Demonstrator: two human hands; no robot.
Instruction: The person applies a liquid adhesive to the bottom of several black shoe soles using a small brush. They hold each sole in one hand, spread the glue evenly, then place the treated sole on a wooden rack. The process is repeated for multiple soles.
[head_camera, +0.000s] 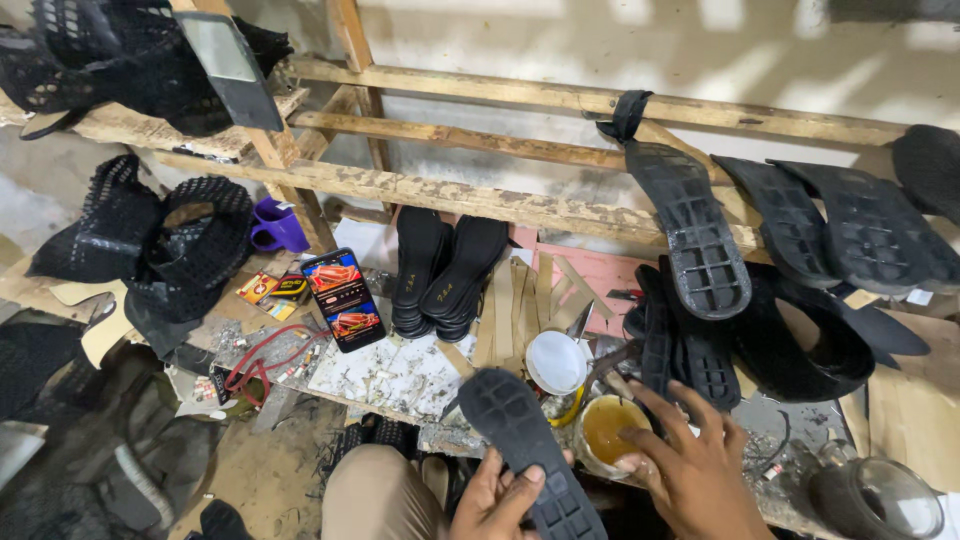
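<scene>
Gluing step: left hand (497, 500) grips black sole (530, 450) tread-up; right hand (690, 460), fingers spread, probably empty, at near glue tin (610, 428). Next: load adhesive, coat sole evenly.

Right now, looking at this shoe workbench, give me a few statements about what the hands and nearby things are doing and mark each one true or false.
1. The left hand holds a black shoe sole with the tread facing up. True.
2. The right hand rests on the purple mug. False: it is at the open tin of yellowish glue; the purple mug stands far off by the wooden frame.
3. A phone with a lit screen leans on the bench. True.
4. The white lid covers the glue tin. False: it lies beside the tin, which is open.
5. Soles lean against the wooden rail. True.
</scene>
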